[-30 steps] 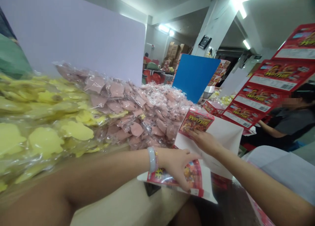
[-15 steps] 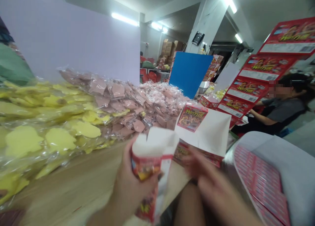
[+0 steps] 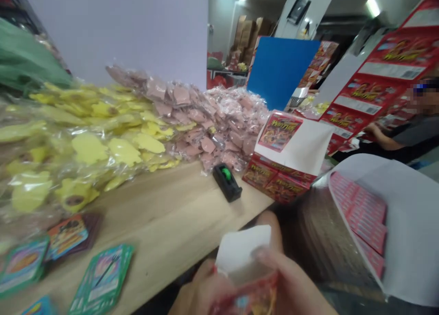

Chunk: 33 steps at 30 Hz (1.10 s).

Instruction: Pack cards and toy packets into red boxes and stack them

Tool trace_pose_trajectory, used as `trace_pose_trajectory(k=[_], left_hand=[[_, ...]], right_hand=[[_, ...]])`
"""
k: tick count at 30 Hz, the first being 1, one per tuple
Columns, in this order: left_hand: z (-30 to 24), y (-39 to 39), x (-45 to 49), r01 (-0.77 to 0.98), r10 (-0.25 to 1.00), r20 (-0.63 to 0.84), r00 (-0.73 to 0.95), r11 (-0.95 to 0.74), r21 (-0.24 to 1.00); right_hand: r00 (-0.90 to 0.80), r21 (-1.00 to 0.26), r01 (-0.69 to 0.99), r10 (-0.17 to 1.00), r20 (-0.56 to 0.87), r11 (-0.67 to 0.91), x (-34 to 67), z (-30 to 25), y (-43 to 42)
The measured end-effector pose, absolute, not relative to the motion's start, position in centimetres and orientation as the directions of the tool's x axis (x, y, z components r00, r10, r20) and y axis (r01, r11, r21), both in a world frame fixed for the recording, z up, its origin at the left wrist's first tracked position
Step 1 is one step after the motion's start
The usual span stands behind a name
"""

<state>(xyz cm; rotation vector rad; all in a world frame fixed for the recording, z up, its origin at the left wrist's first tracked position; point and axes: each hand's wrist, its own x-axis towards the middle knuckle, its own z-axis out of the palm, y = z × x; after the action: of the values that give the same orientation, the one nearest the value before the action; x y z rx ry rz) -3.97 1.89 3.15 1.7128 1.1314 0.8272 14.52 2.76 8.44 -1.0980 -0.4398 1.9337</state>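
Note:
Low in front of me, above my lap, is a small red printed box (image 3: 252,290), its top end open and a white flap (image 3: 244,244) standing up. My left hand (image 3: 206,290) is closed round the left side of this box, blurred by motion. On its right side, my right hand (image 3: 291,278) grips the box too, with a fingertip against the white inner flap. The undersides of both hands are hidden. Nearest on the wooden table (image 3: 171,228) is a black tape dispenser (image 3: 227,182) with a green core.
Stacks of cards (image 3: 103,278) lie at the table's near left. Bagged yellow shapes (image 3: 89,146) and bagged pink shapes (image 3: 202,118) are heaped behind. A red display box (image 3: 281,178) stands at the table's right end. Beside it, a lined carton (image 3: 404,232) holds red packs. A co-worker (image 3: 404,132) sits farther right.
The view has tilted down and shifted left. The red box has moved lower, toward my lap. My right hand has come from beside the display box onto the small box.

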Motion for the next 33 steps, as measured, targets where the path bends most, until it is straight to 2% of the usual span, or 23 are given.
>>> trace_pose_trajectory(k=[2, 5, 8, 10, 13, 16, 19, 24, 29, 31, 33], left_hand=[[2.2, 1.4, -4.1, 0.337, 0.934, -0.043, 0.354, -0.084, 0.938], [1.4, 1.3, -4.0, 0.322, 0.920, -0.181, 0.348, 0.064, 0.944], [1.9, 1.2, -4.3, 0.311, 0.907, -0.173, 0.383, 0.049, 0.949], [2.6, 0.9, -4.7, 0.312, 0.915, -0.113, 0.387, -0.015, 0.950], [3.2, 0.5, -5.3, 0.309, 0.923, -0.056, 0.381, -0.070, 0.949], [3.2, 0.2, -5.6, 0.243, 0.928, -0.048, 0.370, -0.046, 0.969], [3.2, 0.0, -5.7, 0.167, 0.927, -0.060, 0.370, -0.003, 0.986], [5.0, 0.4, -6.4, 0.166, 0.871, -0.148, 0.469, 0.078, 0.983], [5.6, 1.8, -7.4, 0.051, 0.759, -0.075, 0.646, 0.055, 0.997], [5.3, 2.3, -7.7, 0.005, 0.724, -0.031, 0.689, 0.037, 0.999], [5.1, 2.5, -7.9, -0.009, 0.691, -0.009, 0.723, 0.023, 1.000]], right_hand=[[-0.277, -0.652, -0.429, 0.778, -0.564, -0.626, 14.7, 7.3, 2.5], [-0.423, -0.841, -0.136, 0.798, -0.429, -0.524, 15.2, 6.9, 3.5], [-0.523, -0.938, 0.204, 0.778, -0.347, -0.282, 15.0, 8.3, 5.1], [-0.495, -0.929, 0.297, 0.796, -0.349, -0.222, 14.5, 9.5, 5.7], [-0.600, -0.918, 0.263, 0.696, -0.396, -0.296, 13.6, 10.3, 6.0], [-0.658, -0.891, 0.202, 0.617, -0.431, -0.406, 13.2, 10.2, 5.9], [-0.654, -0.887, 0.213, 0.614, -0.441, -0.410, 13.1, 10.1, 5.9], [-0.648, -0.863, 0.232, 0.591, -0.481, -0.448, 13.1, 10.5, 5.8], [-0.607, -0.817, 0.155, 0.599, -0.522, -0.555, 13.5, 9.7, 5.6], [-0.624, -0.851, 0.198, 0.607, -0.493, -0.487, 13.3, 9.9, 5.7], [-0.686, -0.907, 0.307, 0.593, -0.422, -0.290, 12.8, 10.5, 5.8]])
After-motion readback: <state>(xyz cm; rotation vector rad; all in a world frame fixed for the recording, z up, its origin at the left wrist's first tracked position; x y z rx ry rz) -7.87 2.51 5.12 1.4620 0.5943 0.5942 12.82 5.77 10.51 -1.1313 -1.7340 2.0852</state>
